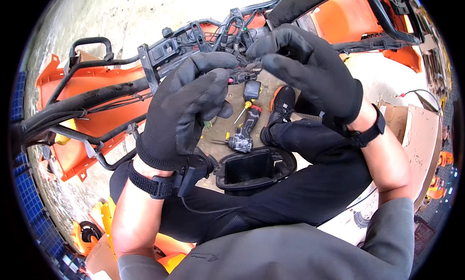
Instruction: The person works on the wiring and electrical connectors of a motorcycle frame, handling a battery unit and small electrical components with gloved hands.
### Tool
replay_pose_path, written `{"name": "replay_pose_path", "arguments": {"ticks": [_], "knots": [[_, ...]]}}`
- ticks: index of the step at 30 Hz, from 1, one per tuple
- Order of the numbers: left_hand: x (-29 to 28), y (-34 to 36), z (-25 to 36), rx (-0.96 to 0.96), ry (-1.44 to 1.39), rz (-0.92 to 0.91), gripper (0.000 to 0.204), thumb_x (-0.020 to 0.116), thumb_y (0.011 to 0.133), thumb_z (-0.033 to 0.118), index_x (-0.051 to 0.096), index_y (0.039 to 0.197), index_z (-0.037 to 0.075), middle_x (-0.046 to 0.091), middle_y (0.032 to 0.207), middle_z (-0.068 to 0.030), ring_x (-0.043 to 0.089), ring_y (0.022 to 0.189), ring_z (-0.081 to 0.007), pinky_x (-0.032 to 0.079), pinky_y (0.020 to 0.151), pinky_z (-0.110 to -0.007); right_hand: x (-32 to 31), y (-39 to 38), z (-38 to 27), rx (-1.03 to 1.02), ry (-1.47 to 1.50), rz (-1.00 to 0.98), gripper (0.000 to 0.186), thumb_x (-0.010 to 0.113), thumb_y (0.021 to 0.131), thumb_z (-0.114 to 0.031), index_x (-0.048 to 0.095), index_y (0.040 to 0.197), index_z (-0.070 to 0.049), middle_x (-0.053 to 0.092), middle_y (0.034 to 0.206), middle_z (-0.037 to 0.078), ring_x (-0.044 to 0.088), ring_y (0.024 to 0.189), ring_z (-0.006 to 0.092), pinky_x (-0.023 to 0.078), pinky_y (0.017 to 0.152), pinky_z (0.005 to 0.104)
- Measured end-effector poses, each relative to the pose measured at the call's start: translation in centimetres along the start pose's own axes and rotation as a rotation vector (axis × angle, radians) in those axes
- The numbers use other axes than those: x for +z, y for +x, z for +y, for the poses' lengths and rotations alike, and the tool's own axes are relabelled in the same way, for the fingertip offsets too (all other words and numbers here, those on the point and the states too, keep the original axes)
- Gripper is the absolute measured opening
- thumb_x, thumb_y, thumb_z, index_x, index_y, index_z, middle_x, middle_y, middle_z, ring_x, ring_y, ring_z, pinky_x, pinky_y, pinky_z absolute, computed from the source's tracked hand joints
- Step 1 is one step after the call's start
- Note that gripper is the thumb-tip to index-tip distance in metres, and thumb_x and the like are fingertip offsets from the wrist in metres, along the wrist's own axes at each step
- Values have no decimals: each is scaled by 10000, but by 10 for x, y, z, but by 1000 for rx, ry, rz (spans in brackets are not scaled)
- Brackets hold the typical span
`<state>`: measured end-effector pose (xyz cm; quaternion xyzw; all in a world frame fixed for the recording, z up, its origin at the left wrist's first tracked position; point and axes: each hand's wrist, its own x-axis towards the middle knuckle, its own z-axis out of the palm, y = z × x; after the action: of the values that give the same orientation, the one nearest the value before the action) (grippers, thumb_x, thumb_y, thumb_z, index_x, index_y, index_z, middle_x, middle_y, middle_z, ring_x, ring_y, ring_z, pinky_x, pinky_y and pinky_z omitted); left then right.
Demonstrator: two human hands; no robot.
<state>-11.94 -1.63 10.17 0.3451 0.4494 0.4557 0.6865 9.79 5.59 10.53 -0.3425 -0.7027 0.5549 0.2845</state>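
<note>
Both my hands wear black gloves and are raised over a black tubular vehicle frame (pixel 106 88). My left hand (pixel 181 108) is closed, with its fingers curled toward the middle. Dark wiring with a pink bit (pixel 238 78) runs beside its fingertips; what they grip is hidden. My right hand (pixel 312 69) is bent into a pinch at the same wiring, and a thin dark wire (pixel 253 66) meets its fingertips. Below lie a grey cordless power tool (pixel 244 134) with a long bit, a black battery pack (pixel 252 90) and a yellow-handled screwdriver (pixel 247 105).
A black open-topped bin (pixel 252 171) stands in front of my crossed legs. Orange body panels (pixel 104 127) flank the frame, with another orange panel (pixel 344 21) at the far right. Cardboard (pixel 411 149) lies to the right, and blue slatted crates (pixel 36 205) line the left edge.
</note>
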Motion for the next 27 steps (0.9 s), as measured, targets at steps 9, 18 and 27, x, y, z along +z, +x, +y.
{"name": "replay_pose_path", "arguments": {"ticks": [9, 18, 27], "knots": [[4, -4, 6, 0, -187, -109, 416, 489, 1008, 265, 505, 1306, -26, 313, 621, 79, 294, 521, -35, 332, 555, -236, 4, 9, 23, 11, 90, -52, 123, 518, 992, -143, 562, 1043, -41, 567, 931, 5, 519, 868, 74, 449, 801, 259], [3, -6, 8, 467, 675, -14, 316, 564, 912, 176, 638, 1172, 10, 648, 1184, -124, 589, 1101, -253, 421, 980, -377, 11, 3, 6, -120, -262, 127, 92, 487, 968, -98, 532, 1004, -25, 505, 789, 5, 455, 682, 70, 418, 625, 253], [10, 5, 13, 927, 1238, -37, 429, 569, 803, 0, 629, 1224, 56, 603, 1231, -164, 540, 1163, -367, 400, 1011, -457, 3, 2, -4, 137, -370, 148, 145, 525, 956, -150, 573, 900, -26, 483, 674, -12, 456, 612, 66, 397, 555, 254]]}}
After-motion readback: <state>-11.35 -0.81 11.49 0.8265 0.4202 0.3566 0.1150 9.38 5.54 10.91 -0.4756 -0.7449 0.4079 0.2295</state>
